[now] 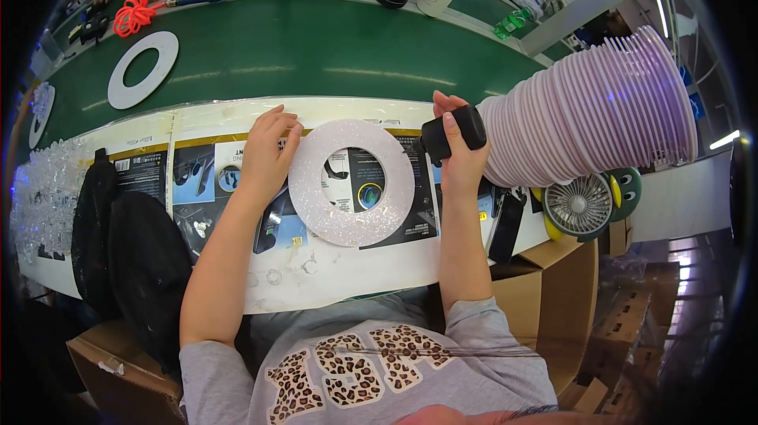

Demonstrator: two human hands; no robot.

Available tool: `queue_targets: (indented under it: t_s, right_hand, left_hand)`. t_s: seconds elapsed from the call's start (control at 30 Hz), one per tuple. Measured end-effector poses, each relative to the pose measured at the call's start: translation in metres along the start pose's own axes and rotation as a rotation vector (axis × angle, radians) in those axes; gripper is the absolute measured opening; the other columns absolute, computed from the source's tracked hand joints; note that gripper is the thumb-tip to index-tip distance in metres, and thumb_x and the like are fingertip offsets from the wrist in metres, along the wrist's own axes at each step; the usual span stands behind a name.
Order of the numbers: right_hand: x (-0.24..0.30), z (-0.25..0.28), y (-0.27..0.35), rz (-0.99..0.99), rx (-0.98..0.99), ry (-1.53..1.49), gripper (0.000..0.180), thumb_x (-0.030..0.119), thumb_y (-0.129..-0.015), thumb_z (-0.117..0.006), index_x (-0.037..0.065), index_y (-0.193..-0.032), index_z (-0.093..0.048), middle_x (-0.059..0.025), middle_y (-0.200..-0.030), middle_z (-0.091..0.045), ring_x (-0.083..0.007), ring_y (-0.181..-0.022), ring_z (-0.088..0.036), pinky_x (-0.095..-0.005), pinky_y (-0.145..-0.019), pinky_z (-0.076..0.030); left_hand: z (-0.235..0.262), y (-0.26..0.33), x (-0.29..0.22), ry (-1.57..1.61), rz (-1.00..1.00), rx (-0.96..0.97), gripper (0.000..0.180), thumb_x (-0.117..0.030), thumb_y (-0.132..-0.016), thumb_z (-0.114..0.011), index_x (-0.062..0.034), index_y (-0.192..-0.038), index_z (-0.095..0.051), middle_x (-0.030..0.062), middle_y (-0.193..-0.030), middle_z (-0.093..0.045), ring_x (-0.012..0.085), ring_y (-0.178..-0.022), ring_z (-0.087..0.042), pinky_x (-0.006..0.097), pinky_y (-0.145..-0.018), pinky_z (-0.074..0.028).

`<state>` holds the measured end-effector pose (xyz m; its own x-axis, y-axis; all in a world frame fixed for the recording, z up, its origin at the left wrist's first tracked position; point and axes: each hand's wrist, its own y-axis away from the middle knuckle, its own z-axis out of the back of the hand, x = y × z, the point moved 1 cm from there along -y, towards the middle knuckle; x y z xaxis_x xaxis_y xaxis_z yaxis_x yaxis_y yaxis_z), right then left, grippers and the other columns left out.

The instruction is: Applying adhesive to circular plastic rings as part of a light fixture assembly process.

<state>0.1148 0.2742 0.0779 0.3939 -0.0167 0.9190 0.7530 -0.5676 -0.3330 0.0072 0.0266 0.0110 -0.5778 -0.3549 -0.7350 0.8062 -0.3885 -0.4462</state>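
Observation:
A flat white glittery ring (308,180) lies on the white work surface in front of me, with the printed sheet showing through its hole. My left hand (271,148) rests at the ring's upper left edge, fingers stretched out and holding nothing. To the right of the ring, my right hand (462,148) grips a small black bottle (467,128) that is tilted, its narrower end pointing left toward the ring. Some of the right fingers are hidden behind the bottle. Beyond it, a long stack of similar white rings (584,109) leans over to the right.
A green conveyor belt (260,54) runs past the far side, carrying another white ring (120,93). Clear plastic pieces (47,196) and black sleeves (146,243) lie left. A small fan (579,205), a phone (508,226) and a cardboard box (564,291) are right.

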Motion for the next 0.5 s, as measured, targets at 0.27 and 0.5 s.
queue_targets:
  t_s: [0.27, 0.5]
  right_hand:
    - [0.002, 0.001, 0.000, -0.015, -0.035, -0.040, 0.028, -0.001, -0.089, -0.058, -0.004, -0.116, -0.055, -0.0204, -0.116, -0.061, -0.0263, -0.113, -0.057, -0.0373, -0.105, -0.041]
    - [0.004, 0.008, 0.003, -0.045, -0.108, -0.130, 0.029, -0.002, -0.087, -0.058, -0.004, -0.116, -0.053, -0.0212, -0.115, -0.060, -0.0283, -0.113, -0.056, -0.0379, -0.106, -0.040]
  left_hand:
    - [0.000, 0.000, 0.000, 0.007, 0.011, 0.003, 0.016, -0.014, -0.089, -0.057, 0.0010, -0.094, -0.062, 0.0155, -0.105, -0.064, 0.0362, -0.118, -0.051, 0.042, -0.098, -0.040]
    - [0.018, 0.005, -0.052, -0.017, -0.092, 0.162, 0.026, -0.019, -0.079, -0.069, -0.0029, -0.098, -0.061, 0.0148, -0.111, -0.061, 0.0349, -0.120, -0.049, 0.042, -0.097, -0.040]
